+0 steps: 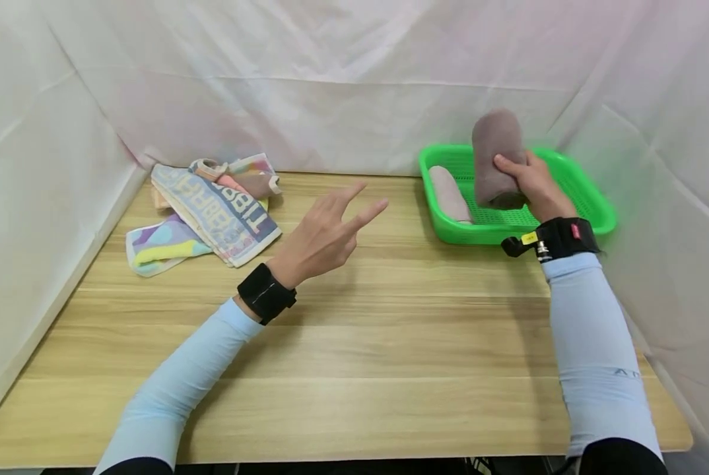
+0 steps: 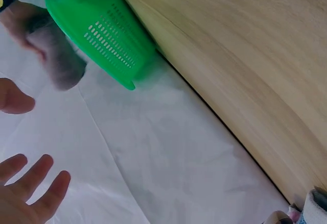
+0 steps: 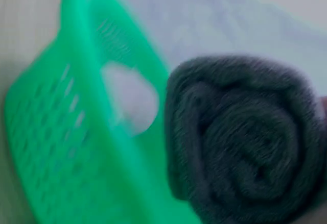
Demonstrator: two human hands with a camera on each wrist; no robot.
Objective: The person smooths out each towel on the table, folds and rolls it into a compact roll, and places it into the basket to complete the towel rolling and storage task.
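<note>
A rolled grey-brown towel [image 1: 498, 155] is gripped in my right hand [image 1: 539, 188], thumb across its near side, above the green basket [image 1: 449, 231]. The right wrist view looks straight at the spiral end of this rolled towel [image 3: 250, 142]. Inside the basket, along its left end, lies a paler rolled towel [image 1: 448, 191]. My left hand [image 1: 325, 234] hovers over the middle of the table with its fingers spread and nothing in it. Left of that hand is a loose pile of towels, topped by a folded blue lettered towel [image 1: 218, 211].
A purple, yellow and teal patterned towel [image 1: 167, 247] lies at the pile's front left. The wooden table [image 1: 390, 369] has white curtains [image 1: 342, 86] hanging along its back and sides. The basket stands at the back right, close to the curtain.
</note>
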